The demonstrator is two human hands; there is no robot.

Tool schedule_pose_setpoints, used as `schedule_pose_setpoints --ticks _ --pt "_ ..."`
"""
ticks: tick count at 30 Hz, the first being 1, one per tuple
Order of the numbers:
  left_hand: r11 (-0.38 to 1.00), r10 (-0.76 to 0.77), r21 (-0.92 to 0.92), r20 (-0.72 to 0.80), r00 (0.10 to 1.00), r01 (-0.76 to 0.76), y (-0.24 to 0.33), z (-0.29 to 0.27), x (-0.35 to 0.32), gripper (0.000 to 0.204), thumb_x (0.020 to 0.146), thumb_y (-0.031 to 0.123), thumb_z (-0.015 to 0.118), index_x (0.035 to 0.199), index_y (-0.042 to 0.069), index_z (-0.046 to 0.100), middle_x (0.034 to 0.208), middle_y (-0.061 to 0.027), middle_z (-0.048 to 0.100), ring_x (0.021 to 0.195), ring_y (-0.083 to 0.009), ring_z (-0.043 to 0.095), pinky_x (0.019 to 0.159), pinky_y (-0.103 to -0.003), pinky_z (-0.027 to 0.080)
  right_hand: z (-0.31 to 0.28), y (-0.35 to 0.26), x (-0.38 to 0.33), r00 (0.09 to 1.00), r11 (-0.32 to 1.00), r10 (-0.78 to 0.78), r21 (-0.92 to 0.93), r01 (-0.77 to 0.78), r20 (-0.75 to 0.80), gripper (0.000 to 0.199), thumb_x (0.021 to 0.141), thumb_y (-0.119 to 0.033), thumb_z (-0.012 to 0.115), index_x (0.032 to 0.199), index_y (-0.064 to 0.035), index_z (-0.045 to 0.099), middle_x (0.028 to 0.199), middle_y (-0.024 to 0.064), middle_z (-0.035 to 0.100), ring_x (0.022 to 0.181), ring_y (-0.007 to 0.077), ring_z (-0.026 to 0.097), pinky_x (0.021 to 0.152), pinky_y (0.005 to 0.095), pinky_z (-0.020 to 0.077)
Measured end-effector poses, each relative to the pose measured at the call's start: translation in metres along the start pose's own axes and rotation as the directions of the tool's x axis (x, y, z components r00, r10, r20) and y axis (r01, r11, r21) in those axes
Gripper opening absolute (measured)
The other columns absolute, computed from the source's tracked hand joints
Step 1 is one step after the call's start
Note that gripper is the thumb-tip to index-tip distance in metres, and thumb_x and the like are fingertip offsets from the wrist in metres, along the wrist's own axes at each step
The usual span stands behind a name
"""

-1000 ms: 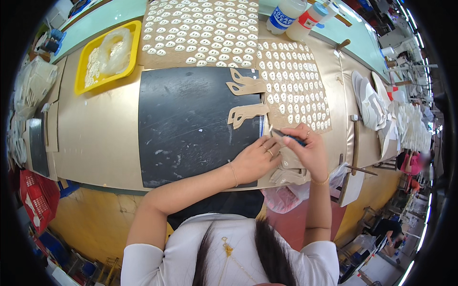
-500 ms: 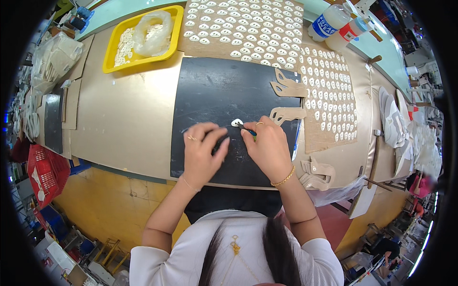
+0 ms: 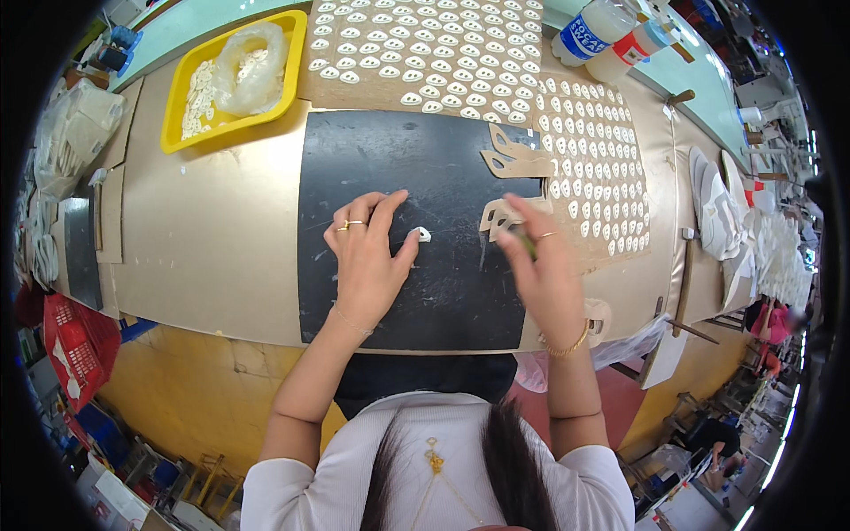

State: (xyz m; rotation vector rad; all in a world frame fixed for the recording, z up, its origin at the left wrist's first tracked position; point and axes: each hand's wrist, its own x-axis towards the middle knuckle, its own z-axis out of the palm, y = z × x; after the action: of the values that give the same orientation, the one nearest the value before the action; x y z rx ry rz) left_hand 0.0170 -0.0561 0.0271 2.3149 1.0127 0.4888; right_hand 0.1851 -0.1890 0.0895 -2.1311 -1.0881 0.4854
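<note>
A tan-covered surface (image 3: 212, 257) carries a black mat (image 3: 398, 177) at its middle, and beyond it lie brown sheets (image 3: 425, 53) laid out with rows of small white oval pieces; a yellow tray (image 3: 190, 80) with a clear bag sits at the far left, two plastic bottles (image 3: 602, 26) at the far right, and white shoe parts are stacked along the right side of a busy workshop. The left hand (image 3: 363, 261) rests flat on the mat, fingers spread and loose, its thumb tip just beside a small white piece (image 3: 423, 234) lying on the mat. The right hand (image 3: 540, 265) is blurred, curled round a thin green tool (image 3: 524, 243), beside tan cut-outs (image 3: 513, 164) at the mat's right edge. The mat's near half lies bare between the hands
</note>
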Motion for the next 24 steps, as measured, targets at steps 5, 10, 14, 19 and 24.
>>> schedule_pose_setpoints --ticks 5,10,14,19,24 --pt "0.998 0.003 -0.070 -0.031 1.000 -0.005 0.000 0.002 -0.005 0.047 0.089 0.019 0.074 0.134 0.011 0.061 0.127 -0.0097 0.059 0.123 -0.0291 0.048 0.108 -0.045 0.029 -0.013 0.070 0.025 0.988 0.955 -0.145 -0.269 0.128 -0.044 0.034 0.084 -0.009 0.080 0.117 -0.0060 0.074 0.084 0.0083 0.060 0.071 0.0202 0.056 0.066 0.0338 0.0456" --pt "0.985 0.039 -0.161 -0.104 0.994 -0.055 -0.012 0.000 -0.015 0.047 0.090 0.016 0.073 0.134 0.007 0.061 0.126 -0.0114 0.062 0.121 -0.0285 0.053 0.107 -0.043 0.031 -0.014 0.087 0.032 0.935 0.881 -0.350 -0.320 0.347 0.052 0.031 0.080 -0.007 0.082 0.111 -0.0075 0.077 0.083 0.0073 0.058 0.070 0.0220 0.056 0.064 0.0332 0.0465" --pt "0.980 0.069 -0.178 -0.133 0.989 -0.093 -0.015 0.001 -0.017 0.045 0.089 0.012 0.073 0.132 0.006 0.062 0.125 -0.0117 0.063 0.120 -0.0283 0.055 0.107 -0.042 0.033 -0.011 0.091 0.031 0.909 0.863 -0.417 -0.306 0.402 0.016 0.026 0.078 -0.003 0.082 0.103 -0.0054 0.075 0.088 0.0067 0.062 0.073 0.0222 0.061 0.065 0.0333 0.0501" --pt "0.971 0.086 -0.208 -0.156 0.984 -0.118 -0.016 -0.001 -0.017 0.041 0.089 0.009 0.072 0.129 0.006 0.064 0.122 -0.0116 0.064 0.116 -0.0284 0.057 0.104 -0.041 0.036 -0.008 0.086 0.029 0.937 0.924 -0.350 -0.158 0.347 0.007 0.016 0.082 0.000 0.079 0.094 -0.0022 0.068 0.093 0.0086 0.069 0.074 0.0234 0.067 0.066 0.0321 0.0529" --pt "0.957 0.075 -0.267 -0.146 0.986 -0.113 -0.021 -0.009 -0.019 0.038 0.087 0.004 0.071 0.125 0.005 0.066 0.121 -0.0122 0.064 0.112 -0.0287 0.060 0.099 -0.040 0.042 -0.001 0.045 0.029 0.977 0.991 -0.135 0.031 0.131 0.163 0.010 0.091 -0.006 0.075 0.096 -0.0020 0.067 0.082 0.0045 0.069 0.070 0.0154 0.064 0.064 0.0278 0.0497"
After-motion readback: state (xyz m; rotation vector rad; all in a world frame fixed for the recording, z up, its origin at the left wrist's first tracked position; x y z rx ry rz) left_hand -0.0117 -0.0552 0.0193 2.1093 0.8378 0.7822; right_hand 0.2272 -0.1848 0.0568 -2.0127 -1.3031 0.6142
